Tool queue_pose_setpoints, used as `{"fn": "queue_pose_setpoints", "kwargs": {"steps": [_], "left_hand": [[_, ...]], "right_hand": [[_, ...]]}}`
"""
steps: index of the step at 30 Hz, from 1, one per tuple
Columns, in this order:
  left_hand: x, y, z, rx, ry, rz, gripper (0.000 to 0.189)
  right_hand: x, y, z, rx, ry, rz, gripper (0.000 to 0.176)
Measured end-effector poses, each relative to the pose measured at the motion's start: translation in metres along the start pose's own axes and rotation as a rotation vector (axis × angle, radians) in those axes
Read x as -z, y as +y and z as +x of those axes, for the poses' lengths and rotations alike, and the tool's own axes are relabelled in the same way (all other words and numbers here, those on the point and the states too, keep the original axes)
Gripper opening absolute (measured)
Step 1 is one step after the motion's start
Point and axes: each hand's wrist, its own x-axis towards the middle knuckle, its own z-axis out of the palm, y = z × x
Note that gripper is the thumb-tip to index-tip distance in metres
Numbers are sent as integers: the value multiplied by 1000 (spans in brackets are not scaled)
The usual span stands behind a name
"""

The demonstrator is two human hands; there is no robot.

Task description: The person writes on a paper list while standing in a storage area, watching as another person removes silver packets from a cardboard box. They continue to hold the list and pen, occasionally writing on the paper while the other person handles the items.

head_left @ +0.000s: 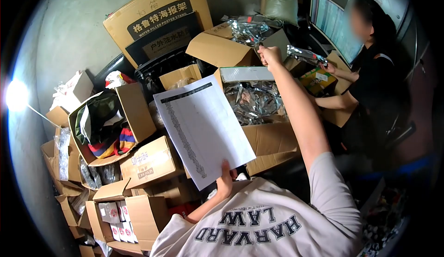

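My left hand (225, 181) grips the lower edge of a printed paper list (206, 130), its thumb lying on the white sheet. A dark header band and a column of small text run down the page. My right arm is stretched far forward, and my right hand (270, 56) is closed with the fingers curled; what they hold, if anything, is hidden. Just behind that hand is an open carton (219, 49) with shiny foil-like packets (249, 30) on top. Below it, another open carton (270, 139) holds more clear and silver plastic bags (254, 99).
On the right, a person in black (377, 76) holds a silver packet (305, 55) over an open box. Cartons are stacked at left, one with colourful cloth items (108, 123), another with small white boxes (121, 222). A large poster-stand carton (157, 16) leans on the wall.
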Motion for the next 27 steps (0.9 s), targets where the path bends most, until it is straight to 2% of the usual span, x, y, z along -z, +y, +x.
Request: {"fn": "queue_pose_setpoints", "kwargs": {"steps": [17,18,21,23,27], "left_hand": [[1,-2,-8,38,-23,7,44],[1,0,-9,47,-34,-1,46],[-2,-2,-9,46,8,-30,43],[-2,-5,-9,30,37,-36,41],[-4,-8,-13,9,32,2,41]], "right_hand": [[12,6,-24,71,13,30,22],[9,8,-26,185,81,-76,23],[7,16,-37,609,209,-105,21],[7,21,-55,624,65,-14,23],[15,49,-79,596,-28,-20,19]]}}
